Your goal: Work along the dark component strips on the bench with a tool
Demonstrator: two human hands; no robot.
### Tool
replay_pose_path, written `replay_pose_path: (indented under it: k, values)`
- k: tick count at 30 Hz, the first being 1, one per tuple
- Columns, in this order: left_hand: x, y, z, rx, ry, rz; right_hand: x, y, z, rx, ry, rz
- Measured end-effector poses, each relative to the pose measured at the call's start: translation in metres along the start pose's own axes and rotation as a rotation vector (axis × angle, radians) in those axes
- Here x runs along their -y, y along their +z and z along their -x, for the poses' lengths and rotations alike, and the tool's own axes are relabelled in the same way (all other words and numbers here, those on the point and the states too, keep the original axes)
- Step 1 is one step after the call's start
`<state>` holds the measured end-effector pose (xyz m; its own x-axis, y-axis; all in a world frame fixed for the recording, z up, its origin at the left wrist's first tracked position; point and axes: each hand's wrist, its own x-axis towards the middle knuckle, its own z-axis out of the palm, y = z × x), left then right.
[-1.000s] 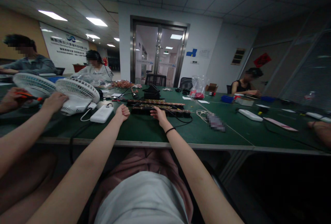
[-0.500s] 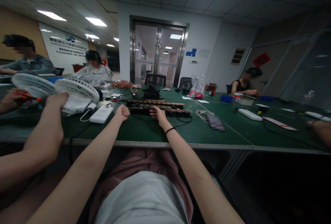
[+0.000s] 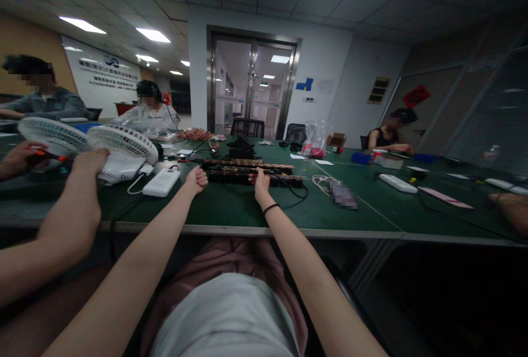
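Note:
On the green table in front of me lies a bundle of long copper-coloured strips (image 3: 272, 166) set along black bars (image 3: 225, 176). At the left end of these bars, my left hand (image 3: 197, 180) is closed like a fist; what it holds, if anything, is hidden. My right hand (image 3: 261, 183) is over the middle of the bars, thumb and fingers pinched together. A dark, thin shape runs left from its fingertips, too blurred to name. A black cable (image 3: 297, 197) loops on the table right of that hand.
Left of me stand a white box (image 3: 161, 182) and a white fan (image 3: 124, 150). A neighbour's hand (image 3: 91, 160) touches the fan; the other holds an orange-and-black tool (image 3: 49, 154). At right lie a corded, blurred-out device (image 3: 343, 195) and a white power strip (image 3: 398, 183).
My right hand has shifted slightly to the right along the bars, and its spread fingers have closed into a pinch. My left hand has barely moved.

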<state>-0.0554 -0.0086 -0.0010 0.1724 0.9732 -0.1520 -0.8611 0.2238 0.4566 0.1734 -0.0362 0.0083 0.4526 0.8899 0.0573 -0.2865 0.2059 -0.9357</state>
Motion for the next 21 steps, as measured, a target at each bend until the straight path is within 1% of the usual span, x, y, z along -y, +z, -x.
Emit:
replay_pose_path:
  k: [5, 16, 21]
  values:
    - [0.0008, 0.0025, 0.0015, -0.033, 0.014, -0.045, -0.0014, -0.0008, -0.0002, 0.012, -0.018, -0.01]
    - [0.0009, 0.0042, 0.0027, -0.035, 0.009, -0.041, -0.0033, -0.0021, -0.0038, -0.001, -0.034, -0.018]
    - [0.0005, 0.0034, 0.0018, -0.03, 0.003, -0.032, -0.0027, -0.003, -0.0025, 0.012, -0.039, -0.01]
